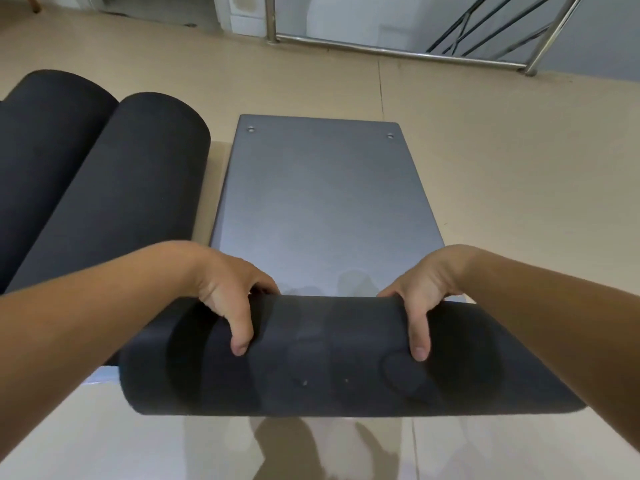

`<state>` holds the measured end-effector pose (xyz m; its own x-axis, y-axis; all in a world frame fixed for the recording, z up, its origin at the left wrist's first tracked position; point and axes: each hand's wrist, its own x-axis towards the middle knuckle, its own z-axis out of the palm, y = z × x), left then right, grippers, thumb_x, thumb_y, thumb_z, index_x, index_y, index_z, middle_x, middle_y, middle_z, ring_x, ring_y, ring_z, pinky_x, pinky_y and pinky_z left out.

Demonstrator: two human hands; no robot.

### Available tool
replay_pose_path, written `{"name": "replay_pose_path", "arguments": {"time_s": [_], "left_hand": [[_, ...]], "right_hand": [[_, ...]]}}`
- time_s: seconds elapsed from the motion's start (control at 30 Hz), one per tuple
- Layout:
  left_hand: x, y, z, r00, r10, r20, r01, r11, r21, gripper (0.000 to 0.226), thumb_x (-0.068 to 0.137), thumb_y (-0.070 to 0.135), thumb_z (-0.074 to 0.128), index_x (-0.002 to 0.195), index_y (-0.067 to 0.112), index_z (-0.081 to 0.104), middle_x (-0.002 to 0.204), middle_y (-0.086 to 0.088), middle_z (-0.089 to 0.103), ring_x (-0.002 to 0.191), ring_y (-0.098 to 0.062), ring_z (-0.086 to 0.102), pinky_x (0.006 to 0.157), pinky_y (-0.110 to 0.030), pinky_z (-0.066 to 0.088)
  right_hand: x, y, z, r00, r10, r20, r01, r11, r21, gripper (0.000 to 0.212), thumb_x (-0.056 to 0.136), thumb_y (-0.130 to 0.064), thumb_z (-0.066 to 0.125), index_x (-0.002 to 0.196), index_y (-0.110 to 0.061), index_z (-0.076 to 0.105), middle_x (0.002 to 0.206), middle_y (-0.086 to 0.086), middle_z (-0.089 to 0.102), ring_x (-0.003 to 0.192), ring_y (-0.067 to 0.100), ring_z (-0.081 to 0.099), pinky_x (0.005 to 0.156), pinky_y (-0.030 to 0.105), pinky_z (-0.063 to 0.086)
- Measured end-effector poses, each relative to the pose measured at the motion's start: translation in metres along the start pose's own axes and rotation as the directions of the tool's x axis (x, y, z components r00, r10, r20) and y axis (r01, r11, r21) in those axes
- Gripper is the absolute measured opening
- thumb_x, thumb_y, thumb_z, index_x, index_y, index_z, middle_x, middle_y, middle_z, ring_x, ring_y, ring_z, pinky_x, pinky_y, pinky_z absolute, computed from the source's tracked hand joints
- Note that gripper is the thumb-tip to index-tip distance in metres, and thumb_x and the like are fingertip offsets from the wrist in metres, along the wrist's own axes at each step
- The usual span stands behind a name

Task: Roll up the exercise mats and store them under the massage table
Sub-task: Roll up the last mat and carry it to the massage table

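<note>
A grey exercise mat (322,202) lies flat on the tiled floor, stretching away from me, with two small eyelets at its far end. Its near end is wound into a thick dark roll (329,358) lying across the bottom of the view. My left hand (230,296) grips the roll on its left part, thumb on the near side and fingers curled over the far side. My right hand (420,303) grips it the same way on the right part. Two rolled black mats (104,188) lie side by side on the floor to the left.
Beige floor tiles (502,168) spread around the mat. A shiny metal railing (398,51) runs along the back, with a white door frame and wall behind it. A wooden leg shows at the top left corner. No massage table is in view.
</note>
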<state>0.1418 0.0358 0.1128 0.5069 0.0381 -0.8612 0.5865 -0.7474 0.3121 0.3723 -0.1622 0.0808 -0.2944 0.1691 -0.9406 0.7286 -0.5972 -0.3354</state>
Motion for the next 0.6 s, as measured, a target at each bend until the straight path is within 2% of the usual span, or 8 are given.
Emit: {"name": "replay_pose_path", "arguments": {"time_s": [0.07, 0.17, 0.23, 0.33, 0.43, 0.5, 0.57, 0.6], "left_hand": [[0.008, -0.003, 0.010, 0.980, -0.047, -0.195, 0.050, 0.999, 0.015, 0.086, 0.075, 0.030, 0.090, 0.149, 0.034, 0.046, 0.132, 0.007, 0.055, 0.116, -0.020, 0.061, 0.097, -0.038, 0.060], [0.013, -0.008, 0.029, 0.852, 0.022, -0.523, 0.066, 0.987, 0.149, 0.082, 0.083, 0.042, 0.079, 0.154, 0.031, 0.039, 0.137, 0.007, 0.049, 0.123, -0.020, 0.054, 0.099, -0.042, 0.058], [0.019, -0.011, 0.044, 0.793, 0.068, -0.605, 0.102, 0.965, 0.242, 0.078, 0.087, 0.037, 0.073, 0.155, 0.032, 0.037, 0.146, 0.005, 0.046, 0.131, -0.021, 0.047, 0.102, -0.043, 0.056], [0.027, -0.008, 0.071, 0.804, 0.063, -0.592, 0.157, 0.937, 0.313, 0.083, 0.088, 0.035, 0.065, 0.161, 0.029, 0.026, 0.162, 0.001, 0.029, 0.146, -0.025, 0.033, 0.115, -0.047, 0.044], [0.034, -0.005, 0.091, 0.758, 0.113, -0.642, 0.231, 0.874, 0.427, 0.076, 0.087, 0.043, 0.054, 0.156, 0.023, 0.028, 0.158, -0.005, 0.028, 0.139, -0.028, 0.035, 0.114, -0.047, 0.039], [0.042, -0.005, 0.098, 0.769, 0.118, -0.628, 0.237, 0.860, 0.452, 0.085, 0.087, 0.051, 0.052, 0.158, 0.016, 0.023, 0.156, -0.008, 0.029, 0.137, -0.030, 0.037, 0.113, -0.046, 0.040], [0.053, -0.008, 0.101, 0.803, 0.095, -0.589, 0.241, 0.851, 0.466, 0.107, 0.084, 0.062, 0.057, 0.164, 0.010, 0.007, 0.164, -0.013, 0.019, 0.148, -0.035, 0.027, 0.120, -0.051, 0.036], [0.058, -0.010, 0.103, 0.823, 0.068, -0.564, 0.253, 0.844, 0.472, 0.121, 0.082, 0.068, 0.061, 0.165, 0.009, -0.005, 0.169, -0.015, 0.008, 0.155, -0.038, 0.015, 0.126, -0.054, 0.028]], "right_hand": [[0.005, 0.003, -0.010, 0.958, 0.125, -0.258, -0.125, 0.992, 0.018, 0.092, 0.051, -0.027, 0.106, 0.132, -0.038, 0.066, 0.146, -0.007, 0.064, 0.134, 0.029, 0.060, 0.117, 0.052, 0.046], [-0.004, 0.003, -0.023, 0.728, 0.216, -0.651, -0.238, 0.970, 0.055, 0.106, 0.059, -0.036, 0.105, 0.151, -0.042, 0.052, 0.154, -0.008, 0.049, 0.142, 0.028, 0.049, 0.117, 0.050, 0.044], [-0.008, 0.004, -0.026, 0.557, 0.238, -0.796, -0.313, 0.948, 0.064, 0.104, 0.062, -0.052, 0.100, 0.152, -0.040, 0.049, 0.151, -0.005, 0.054, 0.137, 0.028, 0.055, 0.105, 0.046, 0.050], [0.000, 0.003, -0.016, 0.364, 0.244, -0.899, -0.477, 0.878, 0.046, 0.072, 0.077, -0.066, 0.085, 0.135, -0.030, 0.060, 0.132, -0.003, 0.065, 0.114, 0.025, 0.066, 0.080, 0.036, 0.049], [0.018, -0.007, 0.004, 0.213, 0.093, -0.973, -0.584, 0.810, -0.050, 0.034, 0.103, -0.053, 0.064, 0.114, -0.022, 0.061, 0.109, 0.001, 0.066, 0.092, 0.025, 0.063, 0.071, 0.032, 0.040], [0.031, -0.014, 0.025, 0.154, 0.036, -0.987, -0.581, 0.812, -0.061, 0.030, 0.110, -0.047, 0.049, 0.117, -0.021, 0.062, 0.105, 0.002, 0.066, 0.095, 0.027, 0.065, 0.072, 0.032, 0.039], [0.045, -0.018, 0.053, 0.004, -0.089, -0.996, -0.445, 0.892, -0.081, 0.040, 0.106, -0.052, 0.045, 0.112, -0.020, 0.068, 0.099, 0.003, 0.069, 0.093, 0.030, 0.067, 0.072, 0.035, 0.049], [0.052, -0.019, 0.070, -0.076, -0.153, -0.985, -0.398, 0.911, -0.110, 0.047, 0.099, -0.060, 0.049, 0.108, -0.019, 0.072, 0.098, 0.005, 0.070, 0.090, 0.032, 0.068, 0.071, 0.039, 0.055]]}}
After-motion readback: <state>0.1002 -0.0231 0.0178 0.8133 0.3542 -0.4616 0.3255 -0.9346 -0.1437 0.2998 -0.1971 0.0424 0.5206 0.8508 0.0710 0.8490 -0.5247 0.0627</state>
